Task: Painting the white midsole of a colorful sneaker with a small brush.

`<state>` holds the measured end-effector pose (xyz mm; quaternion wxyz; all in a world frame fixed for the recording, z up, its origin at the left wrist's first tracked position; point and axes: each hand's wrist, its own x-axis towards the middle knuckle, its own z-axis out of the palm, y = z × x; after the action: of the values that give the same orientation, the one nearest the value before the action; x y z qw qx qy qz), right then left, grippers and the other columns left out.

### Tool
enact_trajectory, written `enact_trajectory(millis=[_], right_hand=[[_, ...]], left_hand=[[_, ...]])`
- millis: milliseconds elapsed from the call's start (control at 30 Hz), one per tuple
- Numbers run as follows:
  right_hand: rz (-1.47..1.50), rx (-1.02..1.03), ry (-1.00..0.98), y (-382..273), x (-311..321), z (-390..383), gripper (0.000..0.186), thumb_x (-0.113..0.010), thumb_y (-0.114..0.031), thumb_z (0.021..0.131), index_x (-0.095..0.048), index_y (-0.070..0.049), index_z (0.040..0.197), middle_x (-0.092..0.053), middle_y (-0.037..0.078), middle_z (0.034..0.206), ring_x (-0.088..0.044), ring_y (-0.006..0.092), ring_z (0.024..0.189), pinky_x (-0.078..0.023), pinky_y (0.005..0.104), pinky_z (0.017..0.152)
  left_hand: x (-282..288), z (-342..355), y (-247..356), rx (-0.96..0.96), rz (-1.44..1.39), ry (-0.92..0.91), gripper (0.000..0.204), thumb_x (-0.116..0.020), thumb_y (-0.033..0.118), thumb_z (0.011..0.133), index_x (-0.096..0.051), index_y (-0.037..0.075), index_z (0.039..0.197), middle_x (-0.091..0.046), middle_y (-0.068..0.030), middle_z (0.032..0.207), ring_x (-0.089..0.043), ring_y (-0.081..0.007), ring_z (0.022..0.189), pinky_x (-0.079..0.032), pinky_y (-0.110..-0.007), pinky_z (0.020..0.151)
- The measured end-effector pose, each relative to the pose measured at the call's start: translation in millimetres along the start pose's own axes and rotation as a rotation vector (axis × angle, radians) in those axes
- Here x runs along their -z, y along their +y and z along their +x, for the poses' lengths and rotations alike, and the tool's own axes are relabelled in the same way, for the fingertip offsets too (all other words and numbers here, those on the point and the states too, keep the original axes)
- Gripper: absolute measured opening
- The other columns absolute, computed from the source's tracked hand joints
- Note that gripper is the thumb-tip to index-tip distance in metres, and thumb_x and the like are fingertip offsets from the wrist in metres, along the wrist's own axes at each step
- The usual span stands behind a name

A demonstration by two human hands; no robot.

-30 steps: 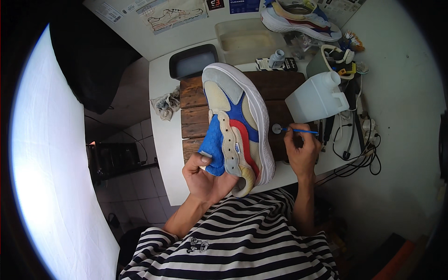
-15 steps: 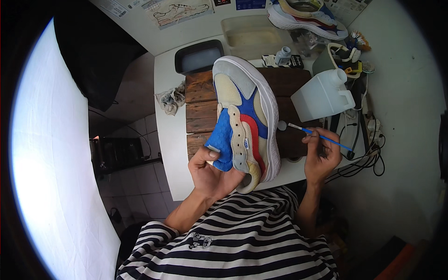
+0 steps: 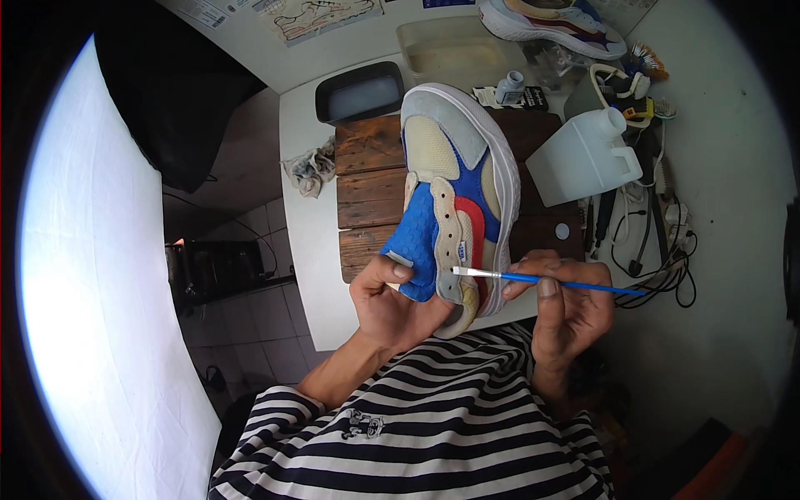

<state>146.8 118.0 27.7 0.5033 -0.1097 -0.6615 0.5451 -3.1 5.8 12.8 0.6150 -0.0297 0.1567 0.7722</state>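
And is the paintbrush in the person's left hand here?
No: the right hand grips the blue-handled paintbrush, while the left hand holds the multicoloured sneaker.

The hands [image 3: 390,313] hold a colourful shoe [image 3: 463,200] and blue-handled brush [image 3: 490,273].

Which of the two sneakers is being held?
The nearer sneaker, in the left hand, with the brush at its eyelet strip; the other sneaker sits at the back, untouched.

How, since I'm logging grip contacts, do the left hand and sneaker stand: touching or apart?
Touching: the head view shows the left hand holding the sneaker, thumb over the edge of its blue tongue.
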Motion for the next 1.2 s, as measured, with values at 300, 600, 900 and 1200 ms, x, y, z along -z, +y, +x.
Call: enact_trajectory(millis=[300,600,900,1200], right_hand=[[0.055,-0.047,0.006,5,-10,-1,0.012,-0.058,0.004,0.094,-0.051,0.004,0.104,-0.068,0.019,0.083,-0.067,0.0188,0.072,-0.056,0.0329,0.071],[0.019,-0.049,0.020,4,-8,-1,0.011,-0.058,0.004,0.094,-0.052,0.005,0.104,-0.068,0.018,0.082,-0.067,0.0182,0.072,-0.056,0.0352,0.078],[0.006,-0.033,0.027,4,-10,-3,0.011,-0.057,0.006,0.093,-0.053,0.005,0.103,-0.068,0.017,0.082,-0.068,0.0183,0.073,-0.055,0.0373,0.080],[-0.001,-0.044,0.056,3,-7,-3,0.012,-0.057,0.007,0.092,-0.054,0.004,0.104,-0.069,0.016,0.083,-0.068,0.0182,0.073,-0.056,0.0377,0.080]], left_hand=[[-6,0,-1,-0.011,0.027,0.016,0.086,-0.056,0.020,0.069,-0.033,0.001,0.150,-0.046,-0.0193,0.148,-0.047,-0.0343,0.134,-0.031,-0.048,0.117],[-6,-1,0,-0.007,0.019,0.056,0.088,-0.055,0.019,0.068,-0.031,0.001,0.151,-0.047,-0.0200,0.147,-0.047,-0.0344,0.134,-0.032,-0.049,0.117],[-3,0,0,-0.014,0.026,0.041,0.089,-0.056,0.020,0.068,-0.031,0.001,0.151,-0.047,-0.0208,0.146,-0.048,-0.0346,0.134,-0.031,-0.049,0.118],[-1,0,0,-0.006,-0.001,-0.002,0.087,-0.057,0.019,0.069,-0.032,0.001,0.151,-0.048,-0.0195,0.147,-0.049,-0.0338,0.133,-0.032,-0.048,0.117]])
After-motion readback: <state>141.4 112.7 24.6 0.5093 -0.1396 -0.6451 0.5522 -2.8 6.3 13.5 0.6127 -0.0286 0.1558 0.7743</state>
